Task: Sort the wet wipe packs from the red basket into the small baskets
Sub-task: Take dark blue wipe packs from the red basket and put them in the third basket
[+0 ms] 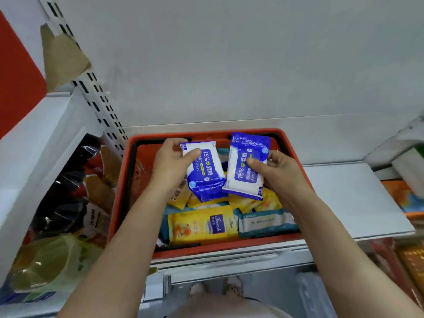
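While both hands hover over the red basket (119, 203), each holds one blue-and-white alcohol wipe pack. Left hand (168, 162) grips the left pack (204, 173) by its upper left end, thumb on the printed face, fingers curled behind. That pack is tilted, dark blue end pointing down toward the basket contents. Right hand (278, 173) pinches the right pack (246, 166) at its right edge, thumb on the face, fingers behind. Its dark blue end points up, white end down. The two packs sit just beside each other, lower corners near touching; cannot tell if they actually touch. Both are lifted clear above the pile.

Basket sits on a white shelf (348, 198), against the grey back wall. Inside it: a yellow pack (202, 226) lying flat near the front, a pale teal-and-white pack (268, 222) just to its right, more yellow packs (266, 201) under the right hand, others partly hidden below. A black handle lies along the basket's left inner rim.

Left of the basket, a lower shelf bay holds bagged goods in black, orange and yellow-green wrappers (68, 203). Right edge shows orange packaging (403, 196), blurred.
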`<state>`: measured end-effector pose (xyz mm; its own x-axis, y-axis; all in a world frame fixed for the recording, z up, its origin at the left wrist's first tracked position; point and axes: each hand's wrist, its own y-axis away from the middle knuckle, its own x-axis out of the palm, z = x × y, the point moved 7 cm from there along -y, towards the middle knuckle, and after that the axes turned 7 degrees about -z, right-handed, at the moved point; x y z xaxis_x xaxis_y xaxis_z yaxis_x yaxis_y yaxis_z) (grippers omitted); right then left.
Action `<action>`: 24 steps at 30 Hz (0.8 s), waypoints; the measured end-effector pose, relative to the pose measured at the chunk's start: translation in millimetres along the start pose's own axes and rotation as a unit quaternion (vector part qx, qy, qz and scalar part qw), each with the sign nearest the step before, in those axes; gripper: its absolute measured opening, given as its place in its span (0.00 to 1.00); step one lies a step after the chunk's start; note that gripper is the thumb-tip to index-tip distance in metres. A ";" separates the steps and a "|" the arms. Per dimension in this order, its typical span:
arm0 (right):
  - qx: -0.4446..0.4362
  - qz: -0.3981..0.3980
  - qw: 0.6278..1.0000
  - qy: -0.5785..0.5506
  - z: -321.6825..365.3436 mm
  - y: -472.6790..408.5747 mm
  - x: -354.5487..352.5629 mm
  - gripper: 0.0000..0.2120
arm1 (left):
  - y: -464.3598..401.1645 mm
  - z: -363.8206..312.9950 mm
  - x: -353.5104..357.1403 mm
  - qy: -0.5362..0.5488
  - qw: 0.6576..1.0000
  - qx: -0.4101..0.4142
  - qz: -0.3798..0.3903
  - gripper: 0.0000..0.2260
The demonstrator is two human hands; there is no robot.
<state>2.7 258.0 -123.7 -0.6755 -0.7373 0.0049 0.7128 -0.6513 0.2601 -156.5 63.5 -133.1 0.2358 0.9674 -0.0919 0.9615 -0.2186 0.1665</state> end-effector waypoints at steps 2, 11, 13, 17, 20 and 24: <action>-0.020 -0.041 0.999 -0.015 5.0 9.1 -13.4 0.17 | 1.6 -5.7 18.0 0.017 1.000 0.015 0.022 0.11; -0.061 -0.168 0.983 -0.045 9.8 64.4 -108.1 0.12 | 60.3 -5.3 98.4 0.046 0.993 -0.016 0.108 0.14; -0.054 -0.197 0.977 -0.055 5.4 79.4 -137.5 0.12 | 82.2 -6.8 117.1 0.048 0.990 -0.012 0.135 0.19; -0.047 -0.238 0.964 -0.106 -7.9 121.9 -209.4 0.15 | 142.9 -10.3 172.9 0.050 0.975 -0.002 0.215 0.25; -0.056 -0.276 0.950 -0.132 -21.5 171.2 -280.8 0.20 | 207.0 -0.2 224.4 0.035 0.966 -0.018 0.255 0.17; -0.079 -0.345 0.925 -0.139 -45.3 248.9 -392.0 0.23 | 311.8 27.7 299.2 0.051 0.953 -0.058 0.294 0.11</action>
<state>453.5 376.9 -104.6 -0.9866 -0.0758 0.1445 0.0975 -0.9839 0.1500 217.8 281.2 -135.9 0.7080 0.6912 0.1452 0.6446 -0.7164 0.2669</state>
